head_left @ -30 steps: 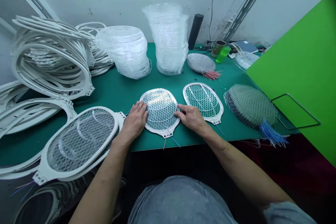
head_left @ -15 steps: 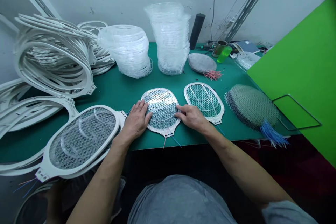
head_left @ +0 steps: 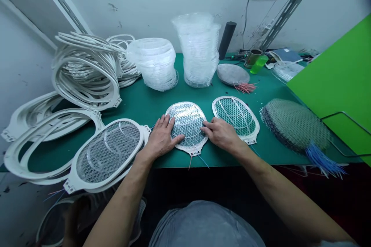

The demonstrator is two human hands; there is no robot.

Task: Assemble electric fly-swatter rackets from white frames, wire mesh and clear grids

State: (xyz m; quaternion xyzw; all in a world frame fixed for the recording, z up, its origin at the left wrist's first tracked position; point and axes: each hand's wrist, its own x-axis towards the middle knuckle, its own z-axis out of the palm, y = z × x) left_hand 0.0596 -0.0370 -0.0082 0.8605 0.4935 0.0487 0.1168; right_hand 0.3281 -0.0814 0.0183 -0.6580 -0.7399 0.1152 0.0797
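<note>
A white-rimmed mesh racket head (head_left: pixel 189 123) lies flat on the green table before me, a red and a blue wire trailing from its lower tab. My left hand (head_left: pixel 162 135) rests on its left rim, fingers stretched out and thumb apart over the mesh. At the right rim, my right hand (head_left: pixel 222 133) is closed, its thumb and curled forefinger pinching the edge. Just beyond that hand lies a second mesh racket head (head_left: pixel 236 117). To the left, assembled mesh heads (head_left: pixel 111 150) are stacked, overhanging the table's front edge.
White oval frames (head_left: pixel 87 77) are piled at the left. Two stacks of clear plastic rings (head_left: pixel 152 61) (head_left: pixel 199 54) stand at the back. Grey mesh sheets with red wires (head_left: pixel 233 74) and mesh sheets with blue wires (head_left: pixel 295 123) lie rightward, near a green panel (head_left: pixel 336 73).
The whole view has shifted, so things appear farther right and slightly lower. My left thumb reaches farther over the mesh, and my right fingers are more curled at the rim.
</note>
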